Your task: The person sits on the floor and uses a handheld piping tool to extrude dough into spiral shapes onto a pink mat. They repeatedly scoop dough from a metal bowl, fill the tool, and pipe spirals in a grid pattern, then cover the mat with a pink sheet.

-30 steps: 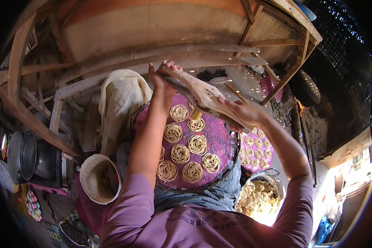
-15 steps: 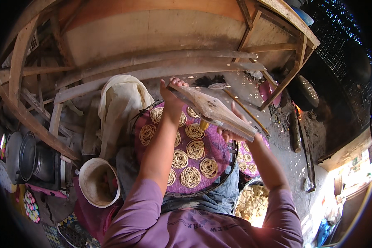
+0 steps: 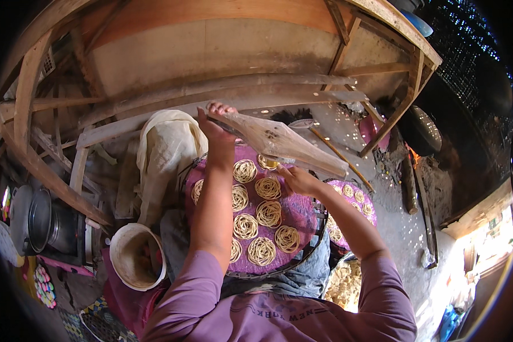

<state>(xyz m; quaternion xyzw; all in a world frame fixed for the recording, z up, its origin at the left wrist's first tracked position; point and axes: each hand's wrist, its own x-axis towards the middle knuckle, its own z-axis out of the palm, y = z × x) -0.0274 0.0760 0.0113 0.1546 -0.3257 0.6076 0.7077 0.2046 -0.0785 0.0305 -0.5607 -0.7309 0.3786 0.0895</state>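
A long wooden tool [image 3: 282, 141], shaped like a board wide in the middle and tapering at its ends, is held slanting down to the right. My left hand [image 3: 218, 124] is wrapped round its upper left end. My right hand [image 3: 298, 181] is below the tool, fingers drawn together beside a yellow piece [image 3: 271, 164] under it; what they pinch, if anything, is hidden. Beneath lies a round tray covered with purple sheet [image 3: 299, 214]. Several coils of pale dough strands [image 3: 268, 214] rest on it, one right under the yellow piece.
Right of my tray, a second purple-covered tray [image 3: 347, 219] bears smaller-looking coils. A tub of crumbly dough [image 3: 345, 285] stands near my right elbow. To the left are a white bucket [image 3: 137, 256] and a cloth-covered bundle [image 3: 168, 142]. A fire [image 3: 415, 159] burns at the right; a wooden bench frame [image 3: 222, 94] stands ahead.
The tool has moved left with my left hand and tilted. My right hand has left the tool's right end and come in under its middle, next to the yellow piece.
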